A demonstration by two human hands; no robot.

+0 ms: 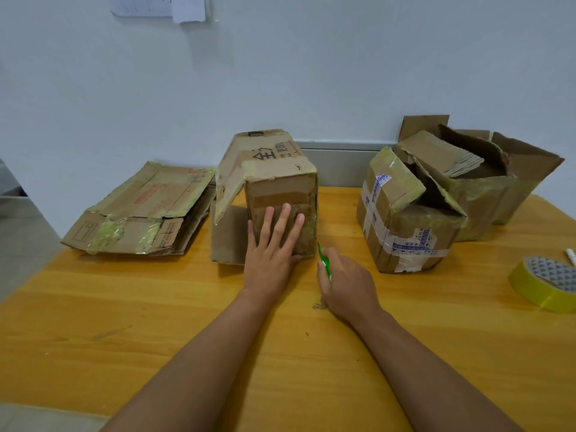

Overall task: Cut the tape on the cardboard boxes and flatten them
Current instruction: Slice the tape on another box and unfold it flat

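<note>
i see the middle box (274, 194) standing upright on the wooden table (124, 307), and i take it as my landmark. its top is wrapped in yellowed tape and one flap hangs open on its left side. my left hand (271, 244) lies flat on the box's near face, fingers straight and spread, pressing it. my right hand (346, 280) sits just beside the box's lower right corner, curled round a green cutter (324, 260) whose tip points at that corner; i cannot tell whether the tip touches the cardboard. left of the box a flattened carton (140, 213) lies on the table. right of the box stands a taped box (402, 219) with blue-printed tape, and behind that an opened carton (486, 179). far right of the box, near the table edge, lies a yellow tape roll (545, 283), with a white marker (571, 256) just beyond it.
</note>
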